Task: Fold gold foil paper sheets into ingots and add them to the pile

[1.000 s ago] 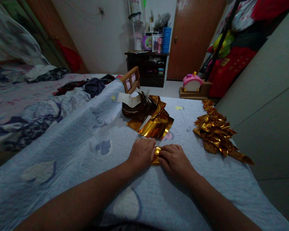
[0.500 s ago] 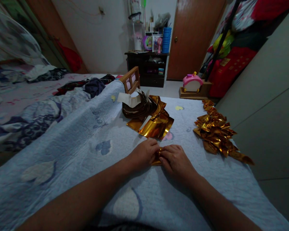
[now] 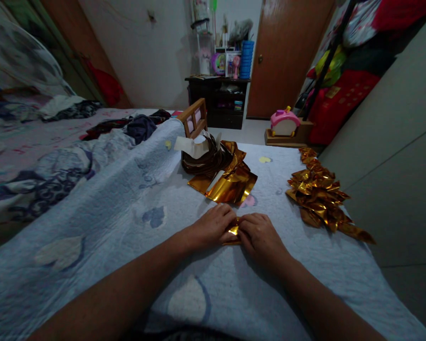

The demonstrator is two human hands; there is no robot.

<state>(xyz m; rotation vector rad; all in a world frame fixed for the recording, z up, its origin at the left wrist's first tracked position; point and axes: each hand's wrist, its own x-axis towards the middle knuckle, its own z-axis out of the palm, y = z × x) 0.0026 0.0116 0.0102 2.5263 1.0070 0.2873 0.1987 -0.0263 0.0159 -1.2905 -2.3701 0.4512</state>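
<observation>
A small piece of shiny gold foil paper point(image 3: 234, 230) lies on the light blue bedspread point(image 3: 128, 279) between my hands. My left hand point(image 3: 215, 226) grips its left side, fingers curled and pressed down. On the right side my right hand point(image 3: 258, 233) pinches the foil, thumb below the fingers. Parts of the sheet are hidden under both hands. Just beyond lies a stack of gold foil sheets point(image 3: 232, 187), joined to a dark brown curled bundle point(image 3: 202, 161) with a whitish paper strip point(image 3: 193, 148) on it. To the right sits a heap of folded gold foil pieces point(image 3: 317, 194).
A wooden bed rail point(image 3: 193, 118) stands at the bed's far edge. Beyond are a dark cabinet point(image 3: 216, 104), a brown door point(image 3: 284, 57) and a pink toy point(image 3: 284, 122). Rumpled bedding point(image 3: 67, 161) lies left, near a white fan point(image 3: 24, 57). A pale wardrobe point(image 3: 394, 156) borders the right side.
My fingers have shifted slightly apart on the foil, so more of its shiny face shows between them. The other foil piles have stayed put; the view has moved very slightly.
</observation>
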